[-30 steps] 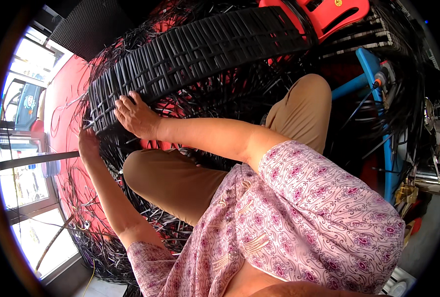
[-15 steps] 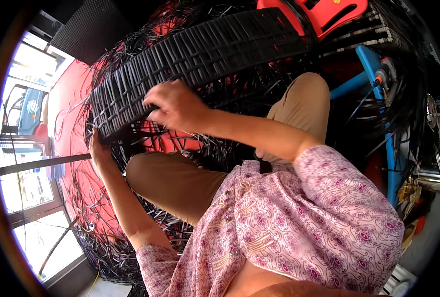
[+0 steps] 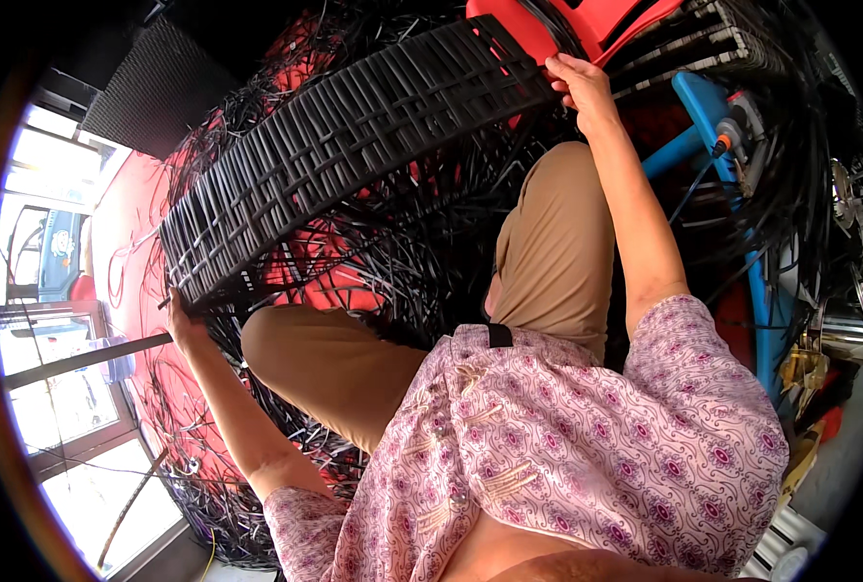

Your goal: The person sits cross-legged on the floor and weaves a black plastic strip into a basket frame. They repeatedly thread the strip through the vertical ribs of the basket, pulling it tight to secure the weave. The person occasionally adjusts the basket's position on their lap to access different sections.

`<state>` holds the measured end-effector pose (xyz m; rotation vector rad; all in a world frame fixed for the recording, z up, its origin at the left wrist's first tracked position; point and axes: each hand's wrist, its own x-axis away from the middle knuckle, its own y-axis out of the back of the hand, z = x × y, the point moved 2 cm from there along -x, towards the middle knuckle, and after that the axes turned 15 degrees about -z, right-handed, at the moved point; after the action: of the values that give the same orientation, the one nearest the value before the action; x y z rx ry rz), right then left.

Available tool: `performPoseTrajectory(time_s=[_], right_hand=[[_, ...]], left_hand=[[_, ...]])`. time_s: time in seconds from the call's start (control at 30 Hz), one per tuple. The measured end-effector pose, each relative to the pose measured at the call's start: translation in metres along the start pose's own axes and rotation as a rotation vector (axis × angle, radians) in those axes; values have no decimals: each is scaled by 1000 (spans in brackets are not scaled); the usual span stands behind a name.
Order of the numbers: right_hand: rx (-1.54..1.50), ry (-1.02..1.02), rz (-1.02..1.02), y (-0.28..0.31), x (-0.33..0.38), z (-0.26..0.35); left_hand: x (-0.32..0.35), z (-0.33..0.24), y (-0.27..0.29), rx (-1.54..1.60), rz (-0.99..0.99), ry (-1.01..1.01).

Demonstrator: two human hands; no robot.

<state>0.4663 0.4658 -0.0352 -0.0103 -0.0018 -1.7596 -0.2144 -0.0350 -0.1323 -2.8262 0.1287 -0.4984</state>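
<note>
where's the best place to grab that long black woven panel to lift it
By its two short ends. The woven panel is long and narrow, lying slantwise, so one grip would let it sag. The left hand grips the lower-left end, the right hand the upper-right end.

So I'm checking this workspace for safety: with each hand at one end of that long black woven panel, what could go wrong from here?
1. The long black woven plastic panel is held only at its ends, by the left hand and right hand; it may sag or slip.
2. Loose black strips surround the legs and could snag or trip.
3. The blue metal frame sits near the right arm.
</note>
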Motion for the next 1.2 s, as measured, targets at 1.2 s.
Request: performPoseTrajectory(time_s=[1.2], right_hand=[[17,-70,-114,47,31,-7]], left_hand=[[2,6,23,23,-109,-96]])
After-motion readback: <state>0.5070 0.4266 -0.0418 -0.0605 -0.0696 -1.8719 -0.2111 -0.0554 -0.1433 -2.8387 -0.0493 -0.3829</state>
